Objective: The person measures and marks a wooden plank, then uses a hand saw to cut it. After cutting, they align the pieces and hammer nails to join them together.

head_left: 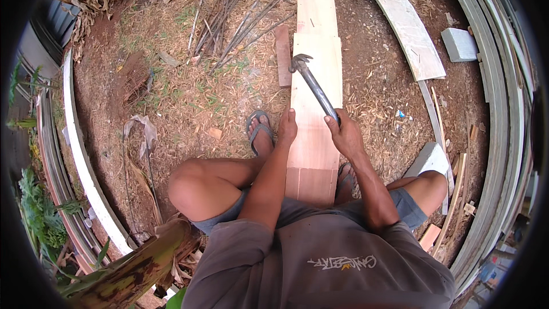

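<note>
A long pale wooden plank assembly [311, 150] lies between my legs and points away from me, with a stepped, narrower far end and small nails in its top. My left hand [287, 128] grips its left edge; the thumb shows and the other fingers are mostly hidden along the side. In my right hand [347, 135] is a claw hammer [318, 92], held by its dark metal shaft. The hammer slants up and left across the planks, its claw head above their left edge. My right hand is near the planks' right edge.
A short reddish wood piece [282, 56] lies against the planks' left side, with thin sticks [229, 28] beyond. A long whitish board [403, 20] and white blocks [459, 44] are at right, beside stacked long boards [506, 109]. A white strip [80, 131] curves along the left.
</note>
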Demonstrator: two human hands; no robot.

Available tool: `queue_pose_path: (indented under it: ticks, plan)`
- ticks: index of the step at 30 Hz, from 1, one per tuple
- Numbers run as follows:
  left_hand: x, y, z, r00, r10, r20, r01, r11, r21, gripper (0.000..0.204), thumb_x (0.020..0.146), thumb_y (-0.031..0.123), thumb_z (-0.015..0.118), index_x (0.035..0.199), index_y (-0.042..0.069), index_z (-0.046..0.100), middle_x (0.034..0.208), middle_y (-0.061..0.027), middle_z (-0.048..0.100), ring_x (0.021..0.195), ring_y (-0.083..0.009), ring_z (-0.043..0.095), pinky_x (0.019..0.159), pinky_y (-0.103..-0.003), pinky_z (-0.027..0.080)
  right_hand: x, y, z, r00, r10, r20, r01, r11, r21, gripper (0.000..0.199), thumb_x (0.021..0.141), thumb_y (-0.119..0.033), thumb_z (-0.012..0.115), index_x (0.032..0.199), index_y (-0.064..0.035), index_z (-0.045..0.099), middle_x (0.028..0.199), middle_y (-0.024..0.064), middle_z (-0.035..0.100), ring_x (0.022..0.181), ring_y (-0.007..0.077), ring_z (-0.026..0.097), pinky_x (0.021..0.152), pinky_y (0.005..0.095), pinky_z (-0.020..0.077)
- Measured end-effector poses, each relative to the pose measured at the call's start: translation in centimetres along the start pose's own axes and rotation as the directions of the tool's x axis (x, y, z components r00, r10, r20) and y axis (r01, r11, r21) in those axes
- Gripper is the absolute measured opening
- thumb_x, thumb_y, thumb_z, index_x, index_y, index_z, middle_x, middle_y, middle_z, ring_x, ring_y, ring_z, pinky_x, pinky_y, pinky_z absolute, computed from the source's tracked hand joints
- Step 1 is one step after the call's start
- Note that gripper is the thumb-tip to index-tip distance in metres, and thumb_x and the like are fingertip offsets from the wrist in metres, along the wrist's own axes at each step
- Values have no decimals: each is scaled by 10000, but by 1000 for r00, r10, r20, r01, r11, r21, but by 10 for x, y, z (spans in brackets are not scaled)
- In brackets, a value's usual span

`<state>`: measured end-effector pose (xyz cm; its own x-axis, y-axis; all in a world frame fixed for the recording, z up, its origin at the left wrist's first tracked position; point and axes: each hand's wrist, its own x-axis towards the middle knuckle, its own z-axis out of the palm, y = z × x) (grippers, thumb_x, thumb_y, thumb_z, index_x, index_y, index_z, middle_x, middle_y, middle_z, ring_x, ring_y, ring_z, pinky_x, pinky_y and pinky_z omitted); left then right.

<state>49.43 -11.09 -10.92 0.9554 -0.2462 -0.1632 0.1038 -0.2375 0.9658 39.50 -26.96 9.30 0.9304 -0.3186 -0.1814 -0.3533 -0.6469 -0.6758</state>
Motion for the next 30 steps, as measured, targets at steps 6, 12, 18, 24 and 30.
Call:
queue_pose_path:
  ticks: [6, 12, 18, 24, 30]
  plan:
    - [2, -12, 0, 998, 62, -18, -63, 997, -53, 557, 1094, 297, 332, 1504, -60, 451, 1470, -258, 554, 1411, -377, 485, 1189, -403, 334, 2, -4, 16, 797, -406, -447, 534, 820, 205, 426, 1056, -366, 595, 1233, 9, 499, 736, 168, 620, 651, 323, 637, 631, 437, 519]
    - [12, 6, -6, 999, 20, -29, -20, 1000, -6, 559, 1100, 311, 326, 1475, -72, 486, 1470, -264, 552, 1406, -377, 487, 1183, -399, 338, 4, 29, 23, 996, 37, 85, -21, 982, -187, 438, 1029, -440, 590, 1202, -37, 574, 849, 246, 690, 814, 445, 698, 732, 526, 533]
    - [0, -4, 0, 1000, -15, -13, 14, 995, -101, 560, 1111, 324, 318, 1446, -79, 514, 1440, -268, 575, 1364, -375, 521, 1153, -407, 365, -6, 18, 23, 927, -259, -270, 316, 928, 197, 415, 1045, -415, 594, 1218, -40, 554, 770, 167, 616, 670, 322, 624, 650, 459, 497]
    - [7, -23, 1, 998, -56, -38, 53, 996, -76, 555, 1114, 329, 330, 1450, -72, 514, 1429, -249, 585, 1338, -342, 542, 1135, -401, 392, 4, 48, 37, 987, 106, 122, -64, 951, -303, 423, 1029, -397, 601, 1252, -47, 518, 819, 250, 676, 789, 461, 678, 707, 538, 504]
    - [17, -30, -1, 941, -220, -255, 150, 951, -269, 551, 1112, 349, 367, 1459, -52, 517, 1387, -236, 612, 1279, -310, 587, 1102, -396, 439, -7, 44, 26, 991, -101, -87, 112, 985, 128, 450, 1020, -400, 619, 1242, -15, 548, 854, 253, 684, 802, 465, 681, 709, 545, 512]
